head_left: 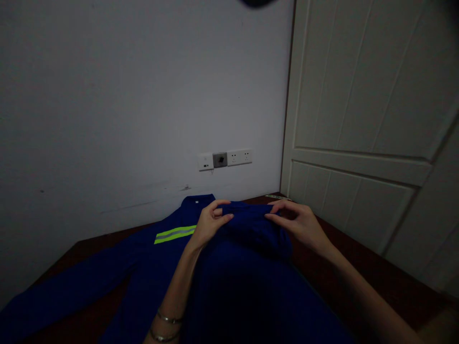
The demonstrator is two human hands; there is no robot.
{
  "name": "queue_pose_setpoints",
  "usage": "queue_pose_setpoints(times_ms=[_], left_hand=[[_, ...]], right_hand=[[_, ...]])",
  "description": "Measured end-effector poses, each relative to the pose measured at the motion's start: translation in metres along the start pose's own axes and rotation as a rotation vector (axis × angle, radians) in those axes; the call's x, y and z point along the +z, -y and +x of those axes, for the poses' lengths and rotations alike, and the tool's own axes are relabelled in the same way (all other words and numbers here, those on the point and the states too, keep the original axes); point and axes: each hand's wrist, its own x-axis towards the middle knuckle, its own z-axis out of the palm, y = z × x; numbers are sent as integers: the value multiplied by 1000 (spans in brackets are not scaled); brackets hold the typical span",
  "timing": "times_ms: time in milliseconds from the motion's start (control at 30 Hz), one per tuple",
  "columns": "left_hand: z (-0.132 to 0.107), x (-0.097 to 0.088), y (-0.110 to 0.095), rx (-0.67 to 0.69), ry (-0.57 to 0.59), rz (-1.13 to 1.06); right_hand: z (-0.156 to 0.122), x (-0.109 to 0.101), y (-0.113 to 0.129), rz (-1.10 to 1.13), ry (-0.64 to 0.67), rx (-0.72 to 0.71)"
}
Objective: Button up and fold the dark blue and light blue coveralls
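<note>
A dark blue garment [244,239] is stretched by its upper edge between my two hands, its cloth falling toward me; dim light hides whether it is trousers or another piece. My left hand [211,220] pinches the edge with thumb and fingers. At the other end of that edge, my right hand [294,220] holds it in a pinch too. A blue work jacket [143,255] lies spread behind and to the left, with its collar near the wall. Across its chest runs a yellow-green and grey reflective stripe [175,233]. The held cloth covers part of the jacket.
Under the clothes is a dark red-brown table [103,234], pushed against a pale wall [143,95]. Several sockets and switch plates [225,159] sit low on the wall. A white panelled door [358,119] stands on the right. A thin strip [278,197] lies at the back corner.
</note>
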Motion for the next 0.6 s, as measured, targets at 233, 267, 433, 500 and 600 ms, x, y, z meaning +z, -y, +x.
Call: queue_pose_setpoints(times_ms=[233,267,433,500,600], left_hand=[[-3,-1,-7,69,-23,235],[-2,-1,-7,71,-32,235],[-2,10,-4,83,-67,21],[-3,17,-3,68,-70,-110],[-5,26,-2,38,-67,-257]], right_hand=[[-2,-6,3,-78,-1,-16],[-2,-7,4,-93,9,-23],[-3,-9,11,-145,-2,-77],[-4,-9,15,-184,-15,-88],[-6,-9,18,-231,-65,-94]])
